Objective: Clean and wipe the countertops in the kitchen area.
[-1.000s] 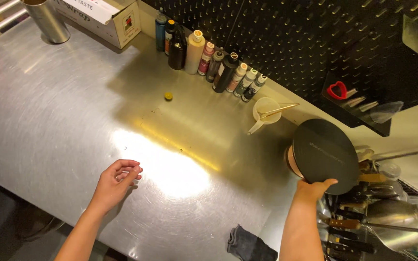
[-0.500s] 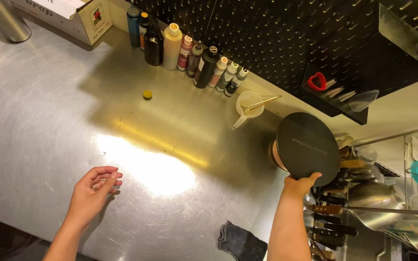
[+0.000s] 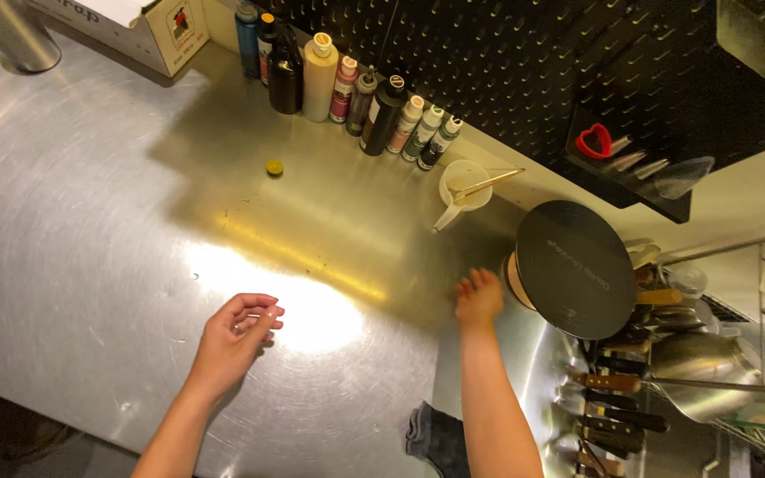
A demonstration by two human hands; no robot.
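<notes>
My left hand (image 3: pixel 234 336) hovers over the steel counter (image 3: pixel 90 221) with fingers loosely curled and nothing in it. My right hand (image 3: pixel 478 296) hangs just left of a round black turntable (image 3: pixel 575 268) that stands at the counter's right end; the fingers are spread and apart from it. A small yellow-green cap (image 3: pixel 274 167) lies alone on the counter farther back.
A row of bottles (image 3: pixel 338 93) lines the black pegboard wall (image 3: pixel 506 71). A white cup with a brush (image 3: pixel 464 186) sits by them. A cardboard box (image 3: pixel 135 31) and metal cylinder (image 3: pixel 11 35) stand back left. Knives (image 3: pixel 613 407) and a ladle lie right; a dark cloth (image 3: pixel 431 438) hangs at the front edge.
My right hand has let go of the black turntable's edge and moved left, away from it. The view shifted slightly; my left hand stays about where it was.
</notes>
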